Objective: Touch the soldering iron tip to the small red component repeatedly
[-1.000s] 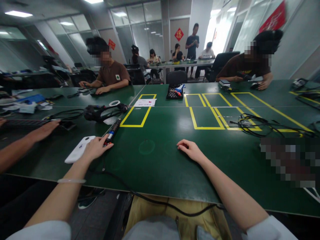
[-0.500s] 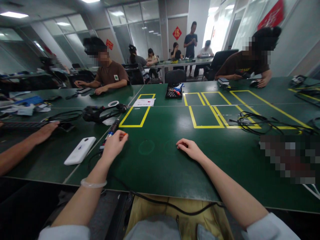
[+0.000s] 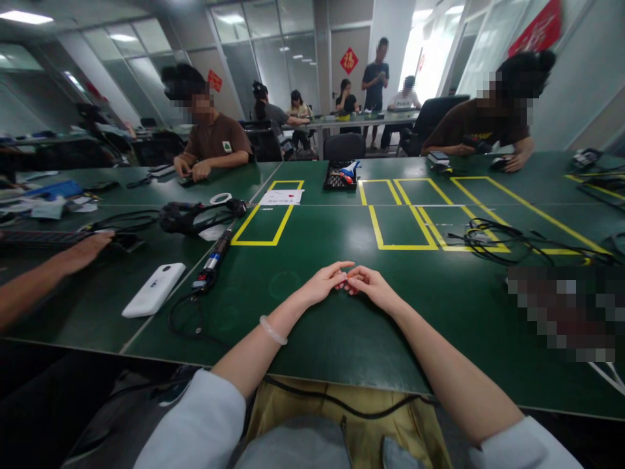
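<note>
Over the green table (image 3: 312, 339), my left hand (image 3: 325, 283) and my right hand (image 3: 374, 286) meet at the fingertips. A tiny orange-red bit (image 3: 348, 279) shows between them, too small and covered to name. My left thumb and fingers are bent towards it, with the index finger reaching over the right fingertips. The right fingers are curled in a pinch; what they hold is hidden. To the left of my left forearm lies a corded electric screwdriver (image 3: 211, 264) with a blue band. Beyond it is a white phone-shaped device (image 3: 153, 290).
Yellow tape rectangles (image 3: 254, 243) mark the table, with a paper sheet (image 3: 282, 197) on one. A black tray (image 3: 340, 187) of small tools sits at the back. Black cables (image 3: 488, 238) lie right. Another person's arm (image 3: 63, 264) rests left; co-workers sit opposite.
My left hand has moved right, from beside the screwdriver to my right hand, bringing the small orange bit along. My right hand has stayed almost in place.
</note>
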Motion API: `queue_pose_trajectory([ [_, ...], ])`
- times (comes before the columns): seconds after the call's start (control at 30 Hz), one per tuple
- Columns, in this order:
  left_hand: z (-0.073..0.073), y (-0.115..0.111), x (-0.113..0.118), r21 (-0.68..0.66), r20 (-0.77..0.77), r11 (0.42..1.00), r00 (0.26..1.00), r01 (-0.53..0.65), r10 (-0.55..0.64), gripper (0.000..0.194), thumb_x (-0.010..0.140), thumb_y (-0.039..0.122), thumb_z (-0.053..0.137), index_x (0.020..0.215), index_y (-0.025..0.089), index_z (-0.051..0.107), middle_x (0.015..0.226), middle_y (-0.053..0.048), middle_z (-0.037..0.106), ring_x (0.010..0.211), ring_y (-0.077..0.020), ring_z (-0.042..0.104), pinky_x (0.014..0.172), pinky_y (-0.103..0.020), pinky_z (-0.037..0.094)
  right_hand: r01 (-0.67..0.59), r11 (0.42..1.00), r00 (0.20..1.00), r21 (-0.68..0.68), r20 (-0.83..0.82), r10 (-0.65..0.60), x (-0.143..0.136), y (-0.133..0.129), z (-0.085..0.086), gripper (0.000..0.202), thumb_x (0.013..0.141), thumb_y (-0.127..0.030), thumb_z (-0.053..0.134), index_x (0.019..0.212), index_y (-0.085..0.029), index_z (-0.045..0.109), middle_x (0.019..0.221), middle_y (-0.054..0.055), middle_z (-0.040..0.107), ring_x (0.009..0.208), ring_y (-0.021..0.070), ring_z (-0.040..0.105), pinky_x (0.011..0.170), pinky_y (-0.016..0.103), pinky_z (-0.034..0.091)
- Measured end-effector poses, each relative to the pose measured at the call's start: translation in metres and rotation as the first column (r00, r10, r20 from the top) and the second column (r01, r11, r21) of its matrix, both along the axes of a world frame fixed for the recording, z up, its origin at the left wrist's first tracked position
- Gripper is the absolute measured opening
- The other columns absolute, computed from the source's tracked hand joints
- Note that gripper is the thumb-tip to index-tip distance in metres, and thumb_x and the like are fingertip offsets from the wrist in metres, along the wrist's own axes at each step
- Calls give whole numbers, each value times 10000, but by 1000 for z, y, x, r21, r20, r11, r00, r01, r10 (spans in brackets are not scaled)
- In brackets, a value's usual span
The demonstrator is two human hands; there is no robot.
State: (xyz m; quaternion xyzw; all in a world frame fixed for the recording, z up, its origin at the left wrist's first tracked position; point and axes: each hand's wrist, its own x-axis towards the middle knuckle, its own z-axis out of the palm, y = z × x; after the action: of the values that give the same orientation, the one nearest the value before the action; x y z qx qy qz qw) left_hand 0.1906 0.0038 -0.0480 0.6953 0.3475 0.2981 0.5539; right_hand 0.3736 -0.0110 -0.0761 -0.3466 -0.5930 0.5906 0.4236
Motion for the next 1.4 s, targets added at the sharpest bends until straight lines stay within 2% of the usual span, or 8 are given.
queue_pose_trajectory([
  [0.23, -6, -3, 3, 13, 0, 998, 998, -67, 67, 481, 889, 417, 477, 1281, 140, 519, 761, -9, 587, 668, -107, 517, 669, -252, 419, -7, 1000, 1000, -21, 2, 7, -1, -2, 2, 311, 771, -426, 684, 868, -179, 522, 742, 10, 655, 598, 113, 590, 582, 253, 469],
  [0.43, -15, 1, 3, -120, 92, 981, 983, -150, 161, 347, 789, 442, 635, 920, 132, 553, 797, -35, 626, 687, -112, 584, 716, -284, 468, 75, 989, 996, 129, 33, -80, 0, 2, -6, 174, 772, -275, 628, 853, -196, 496, 786, -22, 572, 606, 97, 553, 594, 245, 452],
  [0.77, 2, -11, -12, 204, -203, 977, 973, -66, 109, 240, 848, 364, 554, 988, 171, 589, 925, -36, 656, 820, -132, 612, 774, -266, 481, 41, 981, 982, 188, 174, -74, 6, 2, -3, 173, 808, -332, 626, 873, -177, 584, 769, 0, 607, 686, 135, 555, 655, 266, 440],
  [0.93, 23, -11, -85, 476, -476, 878, 826, -45, 301, 335, 862, 433, 509, 1099, 212, 593, 1123, -60, 611, 1041, -196, 582, 931, -346, 456, 48, 986, 982, 161, 172, -76, 6, 3, -5, 191, 790, -339, 653, 865, -179, 582, 777, 1, 616, 666, 131, 546, 639, 264, 427],
  [1.1, 25, -5, -218, 705, -610, 682, 325, -196, 723, 578, 840, 456, 467, 1318, 132, 455, 1369, -150, 456, 1271, -298, 428, 1058, -443, 354, 45, 987, 980, 155, 183, -73, 4, 2, -4, 208, 789, -364, 650, 850, -179, 574, 763, -1, 609, 654, 131, 537, 629, 261, 416],
  [1.2, 18, -4, -286, 684, -693, 685, 68, -251, 717, 748, 773, 509, 515, 1371, 77, 389, 1424, -192, 391, 1279, -344, 411, 1049, -444, 357, 43, 988, 982, 151, 177, -70, 3, 1, -3, 217, 786, -371, 651, 847, -179, 569, 775, 3, 613, 657, 132, 537, 634, 264, 417],
  [1.3, 12, -4, -323, 561, -804, 779, 39, -280, 594, 777, 735, 511, 535, 1343, 38, 429, 1336, -203, 474, 1198, -331, 487, 1016, -401, 392, 44, 987, 981, 157, 182, -73, 2, 1, -2, 221, 788, -373, 651, 854, -179, 569, 790, 8, 619, 661, 132, 537, 633, 264, 417],
  [1.4, 6, -4, -330, 561, -801, 783, 63, -269, 596, 766, 729, 509, 538, 1332, 44, 459, 1285, -194, 515, 1164, -315, 516, 1004, -386, 405, 39, 986, 978, 162, 196, -70, 2, 1, -2, 220, 792, -374, 648, 857, -179, 571, 781, 8, 616, 659, 132, 534, 623, 261, 414],
])
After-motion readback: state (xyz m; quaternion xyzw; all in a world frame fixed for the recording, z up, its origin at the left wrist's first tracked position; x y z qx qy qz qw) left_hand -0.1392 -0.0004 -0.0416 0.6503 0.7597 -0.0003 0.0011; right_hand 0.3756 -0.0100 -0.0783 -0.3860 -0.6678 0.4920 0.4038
